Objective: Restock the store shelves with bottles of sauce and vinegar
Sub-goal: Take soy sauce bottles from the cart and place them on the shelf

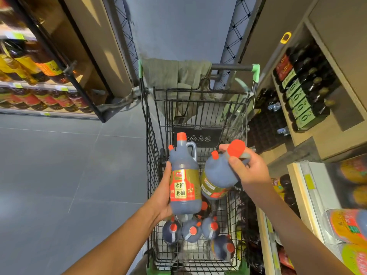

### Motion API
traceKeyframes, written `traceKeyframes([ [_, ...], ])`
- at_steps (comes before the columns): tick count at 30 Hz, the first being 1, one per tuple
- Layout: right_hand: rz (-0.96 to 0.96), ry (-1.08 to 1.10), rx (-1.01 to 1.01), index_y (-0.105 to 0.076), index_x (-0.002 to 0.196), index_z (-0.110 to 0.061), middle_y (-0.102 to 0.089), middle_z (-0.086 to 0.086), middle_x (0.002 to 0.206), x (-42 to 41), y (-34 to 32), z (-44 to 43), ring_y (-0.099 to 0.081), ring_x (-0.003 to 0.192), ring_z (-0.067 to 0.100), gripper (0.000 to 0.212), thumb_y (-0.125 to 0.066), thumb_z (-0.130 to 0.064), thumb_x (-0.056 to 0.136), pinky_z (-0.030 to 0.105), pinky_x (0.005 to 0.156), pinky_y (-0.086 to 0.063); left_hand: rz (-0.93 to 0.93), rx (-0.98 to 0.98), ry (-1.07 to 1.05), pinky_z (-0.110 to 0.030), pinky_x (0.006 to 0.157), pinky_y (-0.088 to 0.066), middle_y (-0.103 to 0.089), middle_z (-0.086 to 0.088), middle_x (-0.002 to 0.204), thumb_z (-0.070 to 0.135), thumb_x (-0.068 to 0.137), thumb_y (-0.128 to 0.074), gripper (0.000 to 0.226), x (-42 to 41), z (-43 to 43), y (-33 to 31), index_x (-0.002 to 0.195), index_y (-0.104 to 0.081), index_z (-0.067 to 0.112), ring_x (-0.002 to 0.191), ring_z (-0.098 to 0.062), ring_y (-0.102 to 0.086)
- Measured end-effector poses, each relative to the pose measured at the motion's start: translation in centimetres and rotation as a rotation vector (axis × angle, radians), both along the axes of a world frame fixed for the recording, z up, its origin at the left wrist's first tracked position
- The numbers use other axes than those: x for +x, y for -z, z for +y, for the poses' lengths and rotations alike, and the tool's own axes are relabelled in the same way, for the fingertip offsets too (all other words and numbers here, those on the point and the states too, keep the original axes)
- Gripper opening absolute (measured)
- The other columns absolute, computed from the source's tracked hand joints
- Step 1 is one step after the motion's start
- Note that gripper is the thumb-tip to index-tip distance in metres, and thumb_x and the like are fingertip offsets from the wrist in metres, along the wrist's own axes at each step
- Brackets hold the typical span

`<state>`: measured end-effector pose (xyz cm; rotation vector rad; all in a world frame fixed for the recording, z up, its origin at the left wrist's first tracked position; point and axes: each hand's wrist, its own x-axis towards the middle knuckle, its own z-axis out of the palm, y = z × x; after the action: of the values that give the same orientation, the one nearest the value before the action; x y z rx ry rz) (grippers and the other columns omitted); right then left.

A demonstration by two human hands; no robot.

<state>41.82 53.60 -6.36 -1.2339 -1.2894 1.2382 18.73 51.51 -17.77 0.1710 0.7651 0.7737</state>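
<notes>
Your left hand point(161, 197) gripped one sauce bottle point(184, 179) upright by its body; your right hand point(249, 169) held a second bottle point(218, 173), tilted, by its handle, above the cart point(198, 116)

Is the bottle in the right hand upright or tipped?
Tipped. The bottle in the right hand leans with its red cap toward the camera and right, while the right hand grips its handle above the cart.
</notes>
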Motion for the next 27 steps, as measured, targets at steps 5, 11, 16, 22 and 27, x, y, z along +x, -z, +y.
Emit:
traceKeyframes([
  [5, 0.085, -0.132, -0.003, -0.056, 0.132, -0.023, -0.066, 0.003, 0.131, 0.4, 0.6, 0.7, -0.061, 0.125, 0.02, 0.054, -0.072, -0.028, 0.081, 0.035, 0.103, -0.051, -0.013, -0.021, -0.04, -0.049, 0.091, -0.058, -0.072, -0.021, 0.113, 0.082, 0.071, -0.073, 0.088, -0.5, 0.0, 0.3, 0.12, -0.075, 0.008, 0.1, -0.034, -0.073],
  [11, -0.042, -0.384, -0.19, -0.046, 0.138, -0.058, -0.057, -0.017, 0.144, 0.6, 2.2, 0.8, -0.053, 0.136, 0.01, 0.078, -0.089, -0.043, 0.075, 0.035, 0.106, -0.051, -0.012, -0.038, -0.08, -0.049, 0.096, -0.053, -0.07, -0.021, 0.114, 0.083, 0.067, -0.074, 0.093, -1.0, 0.0, 0.2, 0.121, -0.073, 0.008, 0.1, -0.034, -0.071],
  [16, -0.105, -0.382, -0.257, -0.033, 0.15, -0.048, -0.057, -0.011, 0.146, 0.4, 3.1, 1.3, -0.056, 0.134, 0.016, 0.103, -0.095, -0.041, 0.068, 0.051, 0.108, -0.049, -0.01, -0.02, -0.059, -0.049, 0.094, -0.054, -0.071, -0.02, 0.11, 0.081, 0.061, -0.08, 0.092, -1.8, 0.3, -0.6, 0.117, -0.074, 0.008, 0.096, -0.034, -0.072],
  [22, 0.124, -0.284, -0.342, -0.04, 0.148, -0.011, -0.067, 0.016, 0.131, -1.6, 4.2, 1.8, -0.065, 0.121, 0.038, 0.104, -0.092, -0.017, 0.058, 0.056, 0.097, -0.055, 0.016, -0.021, 0.002, -0.053, 0.093, -0.058, -0.07, -0.026, 0.116, 0.08, 0.054, -0.084, 0.099, -2.8, -0.2, -1.3, 0.12, -0.074, 0.006, 0.1, -0.039, -0.072],
  [27, 0.189, -0.039, -0.328, -0.054, 0.128, -0.017, -0.076, 0.003, 0.107, -3.8, 4.5, 1.1, -0.074, 0.098, 0.022, 0.069, -0.081, -0.009, 0.065, 0.031, 0.076, -0.059, 0.052, -0.058, 0.072, -0.054, 0.1, -0.056, -0.067, -0.028, 0.126, 0.082, 0.072, -0.063, 0.094, -4.1, 0.1, -1.7, 0.125, -0.073, 0.004, 0.108, -0.04, -0.071],
])
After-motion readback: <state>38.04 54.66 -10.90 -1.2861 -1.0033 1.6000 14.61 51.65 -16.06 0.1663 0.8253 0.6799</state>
